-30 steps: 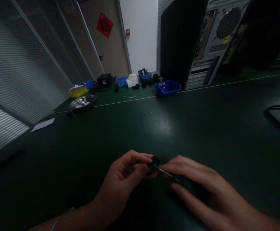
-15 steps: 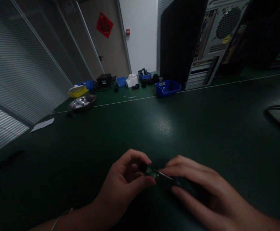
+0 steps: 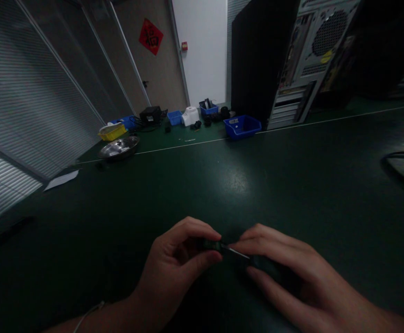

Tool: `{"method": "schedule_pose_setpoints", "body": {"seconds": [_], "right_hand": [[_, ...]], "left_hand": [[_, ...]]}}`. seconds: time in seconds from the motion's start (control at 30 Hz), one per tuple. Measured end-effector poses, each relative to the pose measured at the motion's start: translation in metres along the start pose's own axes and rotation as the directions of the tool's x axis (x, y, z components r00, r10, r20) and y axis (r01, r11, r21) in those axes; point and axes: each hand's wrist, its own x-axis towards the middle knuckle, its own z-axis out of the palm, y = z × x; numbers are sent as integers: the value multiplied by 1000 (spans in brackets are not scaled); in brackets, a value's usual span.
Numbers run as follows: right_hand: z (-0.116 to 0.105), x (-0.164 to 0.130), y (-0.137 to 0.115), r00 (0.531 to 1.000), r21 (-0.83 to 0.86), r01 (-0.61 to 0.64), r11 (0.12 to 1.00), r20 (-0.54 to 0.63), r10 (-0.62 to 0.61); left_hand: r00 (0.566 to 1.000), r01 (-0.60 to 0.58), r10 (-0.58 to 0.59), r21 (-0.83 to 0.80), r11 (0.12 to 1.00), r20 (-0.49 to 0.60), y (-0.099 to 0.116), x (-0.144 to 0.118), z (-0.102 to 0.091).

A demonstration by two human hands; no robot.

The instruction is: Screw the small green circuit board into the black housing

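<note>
Board (image 3: 211, 245) sits pinched in the left hand (image 3: 170, 263), while the half-curled right hand (image 3: 301, 268) grips a screwdriver (image 3: 237, 253).

A yellow bin (image 3: 112, 134) and a computer (image 3: 262, 64) stood near the surface's (image 3: 160, 189) far edge; paper (image 3: 62, 180) lay by its left edge.

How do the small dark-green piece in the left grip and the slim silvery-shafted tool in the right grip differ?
The small dark-green piece looks compact and dull; the slim silvery-shafted tool is narrow with a brighter shaft. The piece is pinched in the left grip; the tool is held in the right grip, its shaft pointing toward the piece. Both are held and partly hidden.
</note>
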Motion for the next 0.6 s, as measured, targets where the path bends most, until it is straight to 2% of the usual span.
{"method": "schedule_pose_setpoints", "body": {"seconds": [0.17, 0.23, 0.4, 0.6], "right_hand": [[0, -1, -2, 1000, 0, -1, 1000, 11, 1], [0, -1, -1, 1000, 10, -1, 1000, 9, 1], [-2, 0, -2, 1000, 22, 5, 1000, -7, -5], [-2, 1, -4, 1000, 42, -2, 999, 1, 2]], "left_hand": [[994, -104, 101, 85, 991, 44, 2, -2, 0], [994, -104, 100, 78, 992, 46, 3, -2, 0], [997, 59, -57, -53, 997, 43, 3, -3, 1], [985, 172, -165, -195, 966, 53, 3, 1, 2]]}}
